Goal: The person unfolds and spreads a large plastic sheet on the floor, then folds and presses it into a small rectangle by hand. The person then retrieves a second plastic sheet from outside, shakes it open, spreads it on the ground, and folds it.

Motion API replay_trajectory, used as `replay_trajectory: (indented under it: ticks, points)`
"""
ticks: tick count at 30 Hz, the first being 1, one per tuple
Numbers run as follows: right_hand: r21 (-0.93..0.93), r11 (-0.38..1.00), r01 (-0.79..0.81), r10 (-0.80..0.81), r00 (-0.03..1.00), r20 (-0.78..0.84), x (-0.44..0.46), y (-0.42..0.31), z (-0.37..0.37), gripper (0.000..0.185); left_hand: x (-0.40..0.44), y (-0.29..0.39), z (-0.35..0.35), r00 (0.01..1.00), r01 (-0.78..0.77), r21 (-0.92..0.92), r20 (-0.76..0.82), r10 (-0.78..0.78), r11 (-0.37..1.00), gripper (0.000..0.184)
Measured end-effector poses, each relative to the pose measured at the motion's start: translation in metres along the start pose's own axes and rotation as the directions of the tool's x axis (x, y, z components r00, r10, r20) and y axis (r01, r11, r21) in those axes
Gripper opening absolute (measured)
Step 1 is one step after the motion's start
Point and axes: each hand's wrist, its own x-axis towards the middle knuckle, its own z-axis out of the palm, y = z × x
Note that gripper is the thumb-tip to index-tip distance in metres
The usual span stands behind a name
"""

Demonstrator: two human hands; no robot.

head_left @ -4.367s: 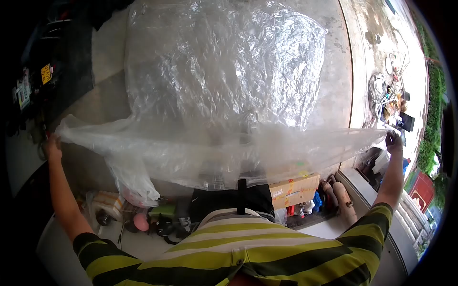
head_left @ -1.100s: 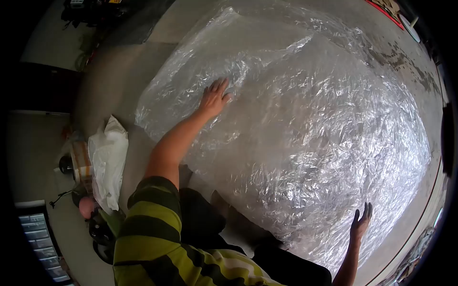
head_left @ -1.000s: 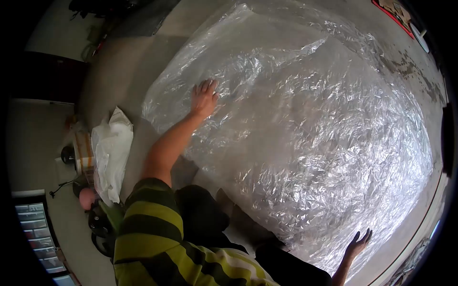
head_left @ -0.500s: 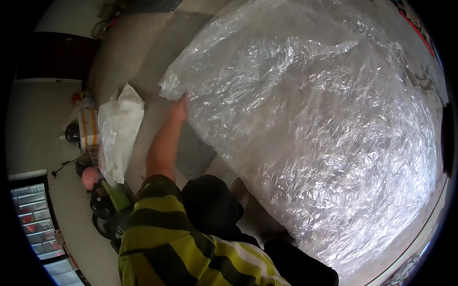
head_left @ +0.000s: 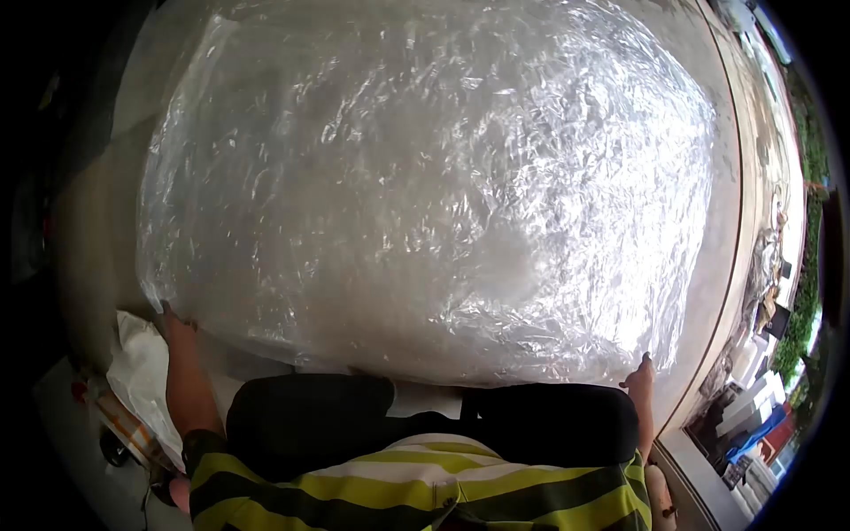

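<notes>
My two hands sit wide apart at the near corners of one clear plastic sheet (head_left: 398,203).
The sheet lies spread on the concrete floor (head_left: 722,168), just beyond my two knees; my left hand (head_left: 181,323) is at its near left corner, my right hand (head_left: 641,379) by the near right one, and I cannot tell whether either pinches the film. I judge this goes best with light, even, low outward tension on both corners, so the thin film neither creases nor tears. One white sack (head_left: 146,367) lies near left, beside my left forearm.
</notes>
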Motion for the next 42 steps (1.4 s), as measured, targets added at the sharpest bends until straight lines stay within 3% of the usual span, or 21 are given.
replay_trajectory:
  ticks: [2,3,4,6,9,10,12,16,18,20,22,24,28,30,31,32,34,35,38,41,42]
  points:
    - [0.075,0.995,-0.068,0.086,0.960,-0.268,-0.028,-0.038,0.016,0.081,0.020,-0.010,0.008,0.902,-0.175,0.445,-0.285,0.324,0.878,0.089]
    - [-0.153,0.931,0.333,-0.366,0.846,-0.388,-0.064,-0.050,0.027,0.076,0.019,-0.016,0.028,0.634,-0.186,0.740,-0.412,0.654,0.646,0.085]
    - [-0.212,0.735,0.645,-0.678,0.701,-0.219,-0.114,-0.074,0.027,0.070,0.003,-0.022,0.051,0.644,-0.211,0.744,-0.383,0.663,0.635,0.085]
    - [-0.170,0.358,0.918,-0.933,0.360,-0.021,-0.213,-0.116,0.046,0.067,-0.077,-0.054,0.085,-0.119,-0.842,0.313,0.686,0.718,-0.439,0.078]
    - [-0.138,-0.047,0.989,-0.964,-0.009,0.265,-0.283,-0.155,0.073,0.070,-0.226,-0.090,0.149,-0.172,-0.654,0.037,0.966,0.196,-0.755,0.077]
    - [-0.154,-0.071,0.985,-0.961,-0.026,0.277,-0.277,-0.158,0.084,0.072,-0.230,-0.104,0.166,-0.230,-0.658,-0.032,0.960,0.159,-0.753,0.077]
    - [-0.273,0.243,0.931,-0.925,0.307,0.225,-0.229,-0.144,0.099,0.071,-0.212,-0.117,0.176,0.095,-0.738,0.193,0.978,0.184,-0.647,0.083]
    - [-0.478,0.432,0.765,-0.840,0.534,0.097,-0.104,-0.070,0.080,0.068,-0.151,-0.107,0.165,-0.207,-0.727,-0.031,0.963,0.175,-0.686,0.088]
    - [-0.415,0.707,0.573,-0.656,0.750,-0.083,-0.072,-0.038,0.049,0.066,-0.122,-0.102,0.150,-0.197,-0.839,0.002,0.931,0.308,-0.544,0.079]
    - [-0.528,0.601,0.600,-0.707,0.708,-0.001,-0.059,-0.014,0.015,0.065,-0.046,-0.103,0.131,-0.157,-0.766,0.127,0.914,0.375,-0.630,0.072]
    - [-0.424,0.835,0.350,-0.308,0.937,0.166,-0.047,0.007,0.003,0.070,-0.029,-0.102,0.112,-0.115,-0.675,0.276,0.877,0.467,-0.684,0.066]
    - [-0.394,0.869,0.299,-0.352,0.933,-0.069,-0.025,0.031,0.012,0.075,-0.034,-0.081,0.092,0.348,-0.691,0.587,0.781,0.519,-0.421,0.060]
    - [-0.115,0.975,0.190,-0.220,0.901,-0.373,-0.044,0.044,0.022,0.074,-0.018,-0.074,0.054,0.220,-0.539,0.789,0.469,0.856,-0.294,0.061]
    - [0.025,0.999,0.024,-0.014,0.939,-0.344,-0.083,0.034,0.018,0.083,-0.018,-0.089,0.037,0.710,0.006,0.965,-0.190,0.678,0.264,0.068]
    - [0.434,0.877,-0.205,0.229,0.973,-0.002,-0.100,0.040,0.014,0.090,-0.012,-0.104,0.010,0.965,-0.212,0.661,0.023,0.262,0.720,0.073]
    - [0.646,0.568,-0.509,0.306,0.860,0.408,-0.113,0.048,0.016,0.097,-0.001,-0.117,-0.017,0.882,-0.079,0.153,0.471,-0.003,0.985,0.079]
    - [0.621,0.454,-0.639,0.106,0.731,0.674,-0.122,0.070,0.031,0.098,-0.016,-0.129,-0.029,0.845,-0.451,0.469,0.500,0.193,0.759,0.077]
    - [0.536,0.353,-0.767,-0.109,0.535,0.838,-0.120,0.078,0.034,0.098,-0.030,-0.139,-0.032,0.740,-0.672,0.678,0.597,0.310,0.298,0.077]
    - [0.647,0.577,-0.498,-0.269,0.631,0.727,-0.109,0.089,0.039,0.085,-0.155,-0.112,-0.012,0.687,-0.726,0.681,0.709,0.160,0.101,0.074]
    - [0.357,0.644,0.677,-0.765,0.566,0.307,-0.068,0.123,0.060,0.066,-0.131,-0.095,-0.014,0.712,-0.700,0.632,0.653,0.259,0.331,0.069]
    - [0.578,0.747,0.328,-0.627,0.637,0.448,-0.056,0.107,0.056,0.054,-0.133,-0.079,-0.010,0.647,-0.761,0.561,0.699,0.305,0.327,0.065]
